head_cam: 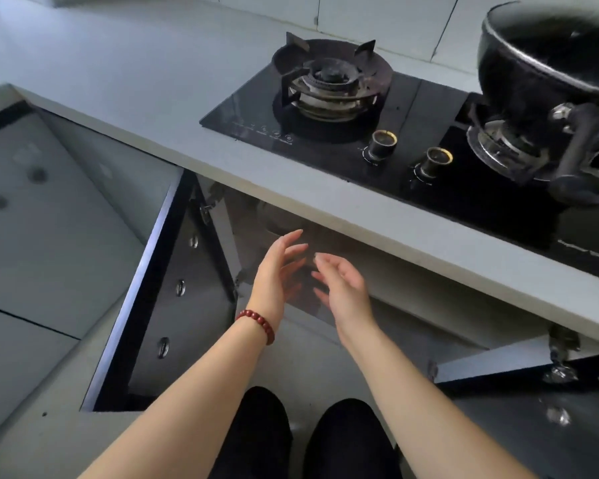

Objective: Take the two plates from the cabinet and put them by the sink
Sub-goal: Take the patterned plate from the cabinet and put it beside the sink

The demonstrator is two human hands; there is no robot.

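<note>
The cabinet (pixel 256 216) under the counter stands open, its inside dark. Something round and pale, perhaps a plate or bowl rim (pixel 277 219), shows faintly inside just below the counter edge; I cannot tell what it is. My left hand (pixel 279 267), with a red bead bracelet on the wrist, reaches toward the opening with fingers spread and empty. Beside it, my right hand (pixel 343 285) is also open and empty, palm facing left. Both hands are in front of the opening, apart from anything inside. No sink is in view.
The left cabinet door (pixel 180 292) swings out wide; the right door (pixel 519 382) is open at lower right. Above runs a pale countertop (pixel 153 81) with a black gas hob (pixel 332 108), two knobs, and a black wok (pixel 547 63) on the right burner.
</note>
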